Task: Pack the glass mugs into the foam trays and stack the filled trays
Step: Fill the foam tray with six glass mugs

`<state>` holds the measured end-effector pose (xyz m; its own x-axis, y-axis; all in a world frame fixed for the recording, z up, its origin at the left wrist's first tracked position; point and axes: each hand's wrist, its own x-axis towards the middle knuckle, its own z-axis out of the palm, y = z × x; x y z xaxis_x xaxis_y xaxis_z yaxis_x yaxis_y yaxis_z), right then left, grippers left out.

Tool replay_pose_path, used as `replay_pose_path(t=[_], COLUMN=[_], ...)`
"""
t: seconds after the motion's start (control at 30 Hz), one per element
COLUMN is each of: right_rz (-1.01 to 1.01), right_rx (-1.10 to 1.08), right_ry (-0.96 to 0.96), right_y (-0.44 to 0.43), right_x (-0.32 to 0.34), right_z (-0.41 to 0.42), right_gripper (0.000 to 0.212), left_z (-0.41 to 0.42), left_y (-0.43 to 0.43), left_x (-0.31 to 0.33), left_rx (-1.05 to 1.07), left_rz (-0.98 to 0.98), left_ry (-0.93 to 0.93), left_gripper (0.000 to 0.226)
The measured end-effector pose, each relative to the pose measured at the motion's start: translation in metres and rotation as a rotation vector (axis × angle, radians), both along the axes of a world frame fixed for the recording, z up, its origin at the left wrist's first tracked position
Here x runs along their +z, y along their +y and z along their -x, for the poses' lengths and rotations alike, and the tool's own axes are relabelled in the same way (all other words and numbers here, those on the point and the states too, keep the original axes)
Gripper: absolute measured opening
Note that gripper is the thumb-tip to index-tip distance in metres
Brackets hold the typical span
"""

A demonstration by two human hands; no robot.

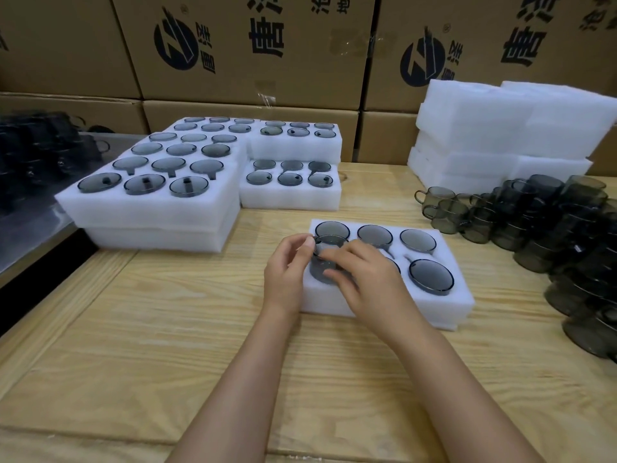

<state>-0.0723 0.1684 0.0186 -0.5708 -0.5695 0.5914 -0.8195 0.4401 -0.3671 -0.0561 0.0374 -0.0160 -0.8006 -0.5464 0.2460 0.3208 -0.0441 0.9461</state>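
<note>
A white foam tray point(434, 305) lies in the middle of the wooden table, with smoky glass mugs seated in several of its pockets. One grey glass mug point(322, 265) stands partly raised over the tray's near left pocket. My left hand point(287, 272) pinches its rim from the left, and my right hand point(364, 279) grips it from the right, covering the near middle pocket. The mug in the near right pocket point(431, 276) sits flush in the foam.
Filled foam trays point(157, 208) are stacked at the left and behind point(290, 195). Empty foam trays point(500, 135) are piled at the back right. Loose stacked mugs point(551, 225) crowd the right edge. Cardboard boxes point(250, 48) wall the back.
</note>
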Motion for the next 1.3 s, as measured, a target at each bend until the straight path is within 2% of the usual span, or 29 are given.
replay_pose_path(t=[0.13,0.27,0.3,0.37,0.5,0.57,0.6,0.7,0.8,0.9,1.13,1.3], right_rz=[-0.034,0.265,0.261,0.077,-0.351,-0.517,-0.583,-0.664,-0.745,-0.759,-0.625,-0.600], right_rx=[0.027,-0.084,-0.136,-0.245,-0.361,-0.391,-0.404,-0.455,-0.511,-0.515,-0.492,-0.465], right_ry=[-0.069,-0.198,-0.221,-0.259,-0.419,-0.428,-0.418,-0.344,-0.328,-0.359,-0.396,-0.395], right_y=[0.003,0.002,0.000,-0.006,-0.025,-0.032,-0.033,-0.034,-0.037,-0.041,-0.040,-0.036], right_x=[-0.001,0.014,0.020,0.029,0.036,0.028,0.022,0.006,0.009,0.012,0.007,0.006], right_z=[0.000,0.006,0.012,0.031,0.065,0.070,0.069,0.064,0.063,0.064,0.062,0.064], right_gripper=[0.022,0.031,0.034,0.041,0.057,0.057,0.057,0.057,0.057,0.057,0.058,0.058], left_z=[0.001,0.001,0.002,0.005,0.023,0.033,0.036,0.040,0.046,0.048,0.049,0.040], left_y=[0.000,0.000,0.000,0.003,0.010,0.011,0.010,0.006,0.002,0.003,0.005,-0.008], left_x=[0.000,0.010,0.015,0.030,0.060,0.056,0.049,0.030,0.029,0.030,0.032,0.023], left_rx=[0.008,0.063,0.111,0.187,0.227,0.169,0.108,-0.014,-0.065,-0.063,-0.003,-0.038], left_rz=[0.022,-0.041,-0.050,0.014,0.526,0.744,0.784,0.774,0.725,0.616,0.414,0.173], left_ry=[-0.017,-0.035,-0.051,-0.095,-0.268,-0.446,-0.548,-0.742,-0.801,-0.810,-0.760,-0.620], left_gripper=[0.021,0.011,0.012,0.017,0.031,0.040,0.045,0.053,0.053,0.057,0.055,0.034])
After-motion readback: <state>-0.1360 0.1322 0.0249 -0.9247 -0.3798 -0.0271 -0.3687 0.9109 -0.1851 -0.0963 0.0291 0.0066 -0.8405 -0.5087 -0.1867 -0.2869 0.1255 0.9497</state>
